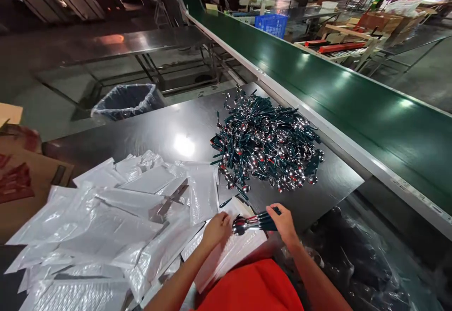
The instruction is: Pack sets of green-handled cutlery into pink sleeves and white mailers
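Observation:
My right hand (282,222) grips a bunch of spoons (252,221) by their dark green handles, the shiny bowls pointing left. Below them lies a small stack of white padded envelopes (231,254), close in front of my body. My left hand (217,228) is closed at the left edge of the top envelope, just beside the spoon bowls; its fingertips are partly hidden. Beyond both hands, a large heap of loose spoons (268,141) with the same dark handles covers part of the metal table (165,132).
Many white padded envelopes (109,217) are piled on the left. A green conveyor belt (310,73) runs along the table's far right side. Clear plastic film (356,254) lies at lower right. A lined bin (127,101) stands behind the table, and a cardboard box (28,184) at far left.

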`<state>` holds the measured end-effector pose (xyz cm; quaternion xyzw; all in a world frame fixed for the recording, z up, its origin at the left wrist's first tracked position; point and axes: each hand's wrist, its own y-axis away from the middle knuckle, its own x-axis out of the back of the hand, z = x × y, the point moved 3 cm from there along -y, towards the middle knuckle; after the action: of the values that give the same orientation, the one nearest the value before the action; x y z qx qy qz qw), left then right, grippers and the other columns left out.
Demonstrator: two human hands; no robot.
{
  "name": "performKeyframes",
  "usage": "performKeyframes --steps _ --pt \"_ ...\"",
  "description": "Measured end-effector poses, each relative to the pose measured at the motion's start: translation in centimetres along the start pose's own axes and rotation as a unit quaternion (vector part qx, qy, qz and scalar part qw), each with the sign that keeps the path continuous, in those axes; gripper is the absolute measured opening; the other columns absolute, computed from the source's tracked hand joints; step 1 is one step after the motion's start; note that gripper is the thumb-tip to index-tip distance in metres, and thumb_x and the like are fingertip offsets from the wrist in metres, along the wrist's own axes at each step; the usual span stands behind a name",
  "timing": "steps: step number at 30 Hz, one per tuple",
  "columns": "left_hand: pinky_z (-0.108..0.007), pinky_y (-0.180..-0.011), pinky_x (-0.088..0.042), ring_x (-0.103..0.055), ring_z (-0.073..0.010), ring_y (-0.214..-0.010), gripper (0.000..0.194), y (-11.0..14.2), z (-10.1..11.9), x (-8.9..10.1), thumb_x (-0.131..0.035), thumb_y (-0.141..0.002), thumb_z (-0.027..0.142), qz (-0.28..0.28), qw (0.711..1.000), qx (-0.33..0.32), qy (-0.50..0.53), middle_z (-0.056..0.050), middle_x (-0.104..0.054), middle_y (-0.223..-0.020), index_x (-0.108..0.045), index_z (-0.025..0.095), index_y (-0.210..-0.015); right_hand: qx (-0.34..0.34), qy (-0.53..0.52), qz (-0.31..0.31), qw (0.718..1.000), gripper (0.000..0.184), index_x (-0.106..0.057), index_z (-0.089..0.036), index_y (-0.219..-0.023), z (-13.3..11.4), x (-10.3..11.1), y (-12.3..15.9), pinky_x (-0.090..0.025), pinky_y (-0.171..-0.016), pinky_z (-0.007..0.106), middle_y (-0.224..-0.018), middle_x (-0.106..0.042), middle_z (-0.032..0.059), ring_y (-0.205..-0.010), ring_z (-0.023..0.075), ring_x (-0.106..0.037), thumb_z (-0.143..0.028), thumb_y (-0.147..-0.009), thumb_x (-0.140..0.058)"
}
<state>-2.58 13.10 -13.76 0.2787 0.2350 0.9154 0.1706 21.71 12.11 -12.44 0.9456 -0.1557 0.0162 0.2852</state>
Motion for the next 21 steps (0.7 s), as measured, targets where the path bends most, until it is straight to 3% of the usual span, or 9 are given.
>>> performKeyframes --steps 2,4,8,12,15,18,21 --pt "-0.045 -0.098 -0.042 -0.058 -0.0319 -0.112 0.021 -1.8 0.4 -0.4 -0.053 -0.086 0.026 -0.015 0.994 -0.071 -0.083 -0.017 -0.064 -0.12 -0.067 0.017 -0.1 -0.009 -0.008 0.036 0.999 0.036 -0.061 -0.019 -0.078 0.2 1.6 -0.9 -0.043 -0.029 0.025 -0.055 -0.058 -0.0035 -0.044 0.0174 -0.059 -0.049 -0.061 -0.072" --pt "-0.047 -0.11 -0.029 -0.05 -0.031 -0.124 0.024 -3.2 1.0 -0.9 -0.053 -0.084 0.015 -0.046 0.98 -0.135 -0.142 -0.014 -0.062 -0.127 -0.067 0.02 -0.103 -0.017 -0.018 0.058 0.998 0.038 -0.06 -0.019 -0.075 0.6 2.6 -1.4 -0.044 -0.029 0.026 -0.054 -0.057 -0.0034 -0.043 0.0172 -0.057 -0.051 -0.06 -0.073" --pt "-0.051 -0.116 -0.012 -0.048 -0.0294 -0.121 0.025 -4.6 2.2 -1.3 -0.049 -0.085 0.01 -0.083 0.942 -0.217 -0.241 -0.012 -0.067 -0.11 -0.068 0.02 -0.097 -0.035 -0.04 0.079 0.995 0.044 -0.059 -0.019 -0.073 1.9 2.6 -1.7 -0.046 -0.03 0.028 -0.053 -0.057 -0.0031 -0.042 0.0166 -0.056 -0.056 -0.056 -0.075" --pt "-0.055 -0.111 -0.018 -0.049 -0.0327 -0.114 0.014 -4.2 3.2 -0.4 -0.06 -0.076 0.009 -0.11 0.912 -0.255 -0.303 -0.014 -0.068 -0.1 -0.068 0.018 -0.082 -0.045 -0.05 0.086 0.994 0.049 -0.06 -0.018 -0.075 3.2 1.8 -1.8 -0.048 -0.031 0.029 -0.054 -0.058 -0.0021 -0.045 0.0179 -0.057 -0.06 -0.054 -0.073" --pt "-0.051 -0.1 -0.034 -0.053 -0.0332 -0.109 0.01 -3.0 3.8 0.5 -0.06 -0.076 0.011 -0.129 0.9 -0.263 -0.321 -0.014 -0.068 -0.099 -0.067 0.018 -0.077 -0.032 -0.044 0.091 0.994 0.049 -0.061 -0.017 -0.078 3.1 1.4 -1.7 -0.05 -0.032 0.029 -0.058 -0.06 -0.0006 -0.047 0.0188 -0.06 -0.06 -0.057 -0.072" --pt "-0.041 -0.089 -0.044 -0.057 -0.0294 -0.101 0.011 -1.7 4.7 1.4 -0.058 -0.078 0.012 -0.148 0.894 -0.274 -0.321 -0.011 -0.069 -0.094 -0.067 0.019 -0.076 0.005 -0.024 0.096 0.995 0.047 -0.062 -0.016 -0.082 1.7 1.2 -1.4 -0.05 -0.033 0.028 -0.064 -0.063 0.0018 -0.051 0.02 -0.062 -0.057 -0.062 -0.071" --pt "-0.038 -0.085 -0.047 -0.061 -0.0291 -0.096 0.008 -0.5 6.0 2.5 -0.062 -0.074 0.013 -0.148 0.897 -0.272 -0.316 -0.01 -0.07 -0.087 -0.067 0.019 -0.072 0.058 0.003 0.096 0.994 0.04 -0.065 -0.017 -0.084 -0.4 1.0 -0.4 -0.052 -0.039 0.027 -0.07 -0.065 0.0028 -0.057 0.021 -0.065 -0.052 -0.065 -0.072"
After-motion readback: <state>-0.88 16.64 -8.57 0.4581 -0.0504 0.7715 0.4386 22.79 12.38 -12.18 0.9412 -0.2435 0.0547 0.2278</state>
